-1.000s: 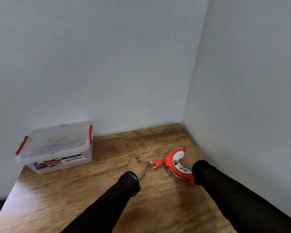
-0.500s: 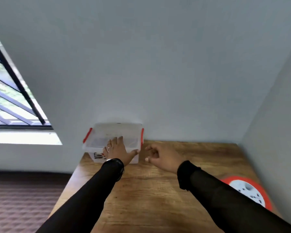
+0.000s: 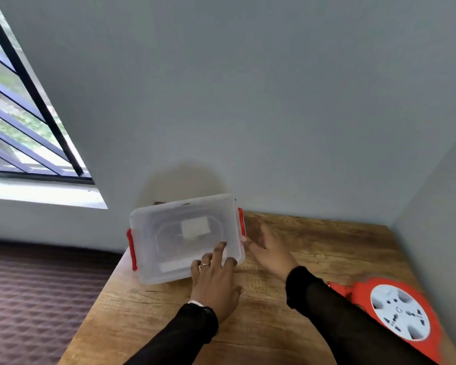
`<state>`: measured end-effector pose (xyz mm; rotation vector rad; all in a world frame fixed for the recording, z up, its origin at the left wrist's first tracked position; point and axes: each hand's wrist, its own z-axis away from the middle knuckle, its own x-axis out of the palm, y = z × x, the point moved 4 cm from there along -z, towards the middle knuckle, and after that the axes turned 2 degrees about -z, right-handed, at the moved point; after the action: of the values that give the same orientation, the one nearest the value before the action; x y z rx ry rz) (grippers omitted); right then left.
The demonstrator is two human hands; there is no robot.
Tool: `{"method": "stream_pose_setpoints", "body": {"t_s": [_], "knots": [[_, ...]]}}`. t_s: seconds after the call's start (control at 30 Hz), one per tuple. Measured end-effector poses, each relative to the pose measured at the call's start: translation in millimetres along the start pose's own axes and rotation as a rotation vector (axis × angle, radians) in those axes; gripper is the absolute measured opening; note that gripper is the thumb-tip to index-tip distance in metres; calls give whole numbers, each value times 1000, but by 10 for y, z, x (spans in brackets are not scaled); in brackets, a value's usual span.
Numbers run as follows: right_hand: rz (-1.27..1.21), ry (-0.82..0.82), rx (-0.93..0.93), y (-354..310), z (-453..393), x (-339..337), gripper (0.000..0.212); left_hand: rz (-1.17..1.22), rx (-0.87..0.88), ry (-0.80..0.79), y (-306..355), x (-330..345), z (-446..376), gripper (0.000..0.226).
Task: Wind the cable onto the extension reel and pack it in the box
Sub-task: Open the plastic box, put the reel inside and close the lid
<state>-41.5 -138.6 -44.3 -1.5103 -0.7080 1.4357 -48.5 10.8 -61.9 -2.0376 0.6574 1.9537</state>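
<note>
The reel (image 3: 400,316) lay flat at the right edge of the desk (image 3: 313,259), white socket face up, red rim around it. No loose cable was visible on the desk, so the winding was judged complete, though the plug could not be made out.

The box (image 3: 186,238) sat at the far left corner of the desk, close to the wall, its translucent lid on and a red clip (image 3: 131,248) at each short end. It appeared tilted, near edge lower; whether it was lifted off the desk could not be told.

The left hand (image 3: 213,283) rested on the near right part of the lid, fingers spread and flat, gripping nothing. The right hand (image 3: 267,248) lay open beside the right end of the box, fingertips touching or just short of the right clip; contact could not be confirmed. Neither hand had hold of the reel, which lay well apart from both, behind the right forearm.

The step in hand was judged to be opening the box. To do it well, both clips should be released before the lid is lifted, the left hand steadying the box so it does not slide off the nearby corner. The lid should be set down clear of the reel's path.
</note>
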Motion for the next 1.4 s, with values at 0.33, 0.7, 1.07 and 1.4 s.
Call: {"method": "stream_pose_setpoints", "body": {"t_s": [0.33, 0.7, 1.07, 1.4], "knots": [[69, -146, -14, -203, -351, 462, 47, 139, 88, 273, -295, -317, 168, 24], [38, -192, -47, -224, -538, 634, 25, 726, -567, 746, -1217, -358, 1037, 101], [55, 37, -123, -109, 222, -110, 19, 939, -574, 542, -1127, -299, 711, 49], [174, 344, 108, 304, 1041, -663, 36, 915, -538, 208, -716, -145, 416, 31]]}}
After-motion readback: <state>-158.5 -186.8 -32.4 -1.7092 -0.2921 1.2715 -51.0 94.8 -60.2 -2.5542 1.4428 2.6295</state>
